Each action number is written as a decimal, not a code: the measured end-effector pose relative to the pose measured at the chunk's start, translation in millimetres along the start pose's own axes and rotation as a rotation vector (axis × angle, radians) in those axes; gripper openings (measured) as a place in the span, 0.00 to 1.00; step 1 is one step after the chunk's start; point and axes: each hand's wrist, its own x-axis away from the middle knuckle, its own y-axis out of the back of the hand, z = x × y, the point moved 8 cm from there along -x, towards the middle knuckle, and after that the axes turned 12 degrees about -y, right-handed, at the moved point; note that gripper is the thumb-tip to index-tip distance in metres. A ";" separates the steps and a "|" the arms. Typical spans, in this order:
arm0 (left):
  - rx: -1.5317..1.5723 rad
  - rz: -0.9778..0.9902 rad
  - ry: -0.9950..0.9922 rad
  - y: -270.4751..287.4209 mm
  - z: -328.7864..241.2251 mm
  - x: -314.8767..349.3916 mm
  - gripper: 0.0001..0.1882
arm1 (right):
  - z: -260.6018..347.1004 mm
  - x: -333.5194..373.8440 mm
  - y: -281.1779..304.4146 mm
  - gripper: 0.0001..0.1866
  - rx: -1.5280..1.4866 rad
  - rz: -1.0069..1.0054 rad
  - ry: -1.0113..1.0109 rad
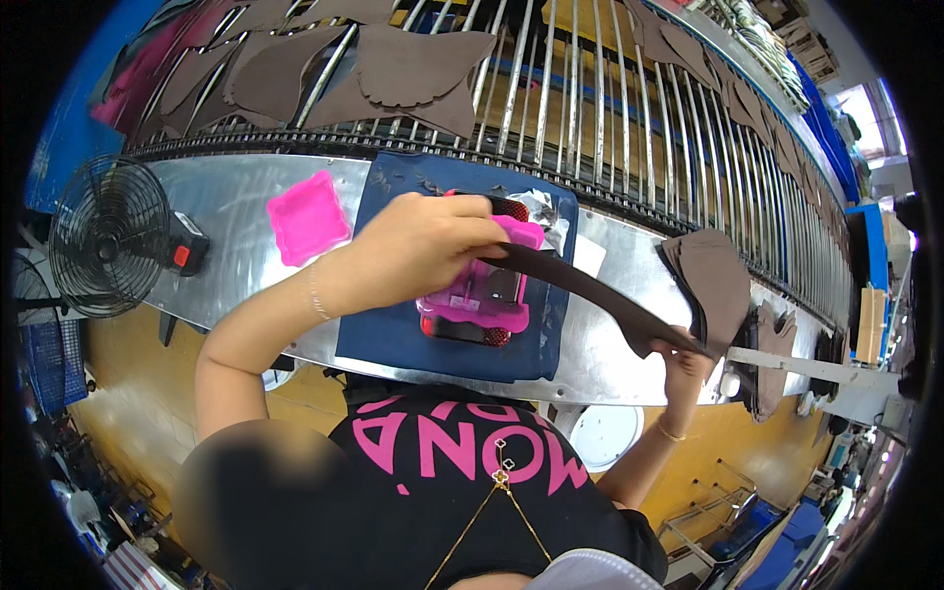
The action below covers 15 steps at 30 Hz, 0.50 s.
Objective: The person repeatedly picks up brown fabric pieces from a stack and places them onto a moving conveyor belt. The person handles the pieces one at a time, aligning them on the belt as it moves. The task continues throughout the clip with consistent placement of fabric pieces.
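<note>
1. The left hand (442, 234) pinches one end of a long, curved, dark brown flat piece (590, 288), above a bright pink and black box-like object (503, 320) on a dark blue mat (393, 329).
2. The right hand (682, 367) grips the other end, near a stack of brown flat pieces (723, 285).

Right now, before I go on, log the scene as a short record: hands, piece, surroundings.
Left hand: pinches one end of the brown piece, above the pink holder; hand at
Right hand: grips the other end
Brown piece: long, edge-on, spanning both hands
Under the pink holder: blue mat
Left side: pink tray, black fan
Right side: stacked brown pieces
Beyond the table: metal rods bearing more brown pieces
</note>
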 end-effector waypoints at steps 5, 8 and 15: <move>-0.044 0.168 -0.091 -34.5 -14.4 -43.7 0.10 | -18.2 1.0 89.6 0.04 -0.262 -0.346 -0.196; -0.026 -0.085 -0.158 -6.4 -5.8 -70.3 0.12 | 3.6 -30.3 91.6 0.07 -0.258 -0.387 -0.244; 0.135 -0.424 0.214 90.0 24.5 -29.6 0.13 | -59.9 -170.3 0.5 0.28 -0.371 -0.120 -0.300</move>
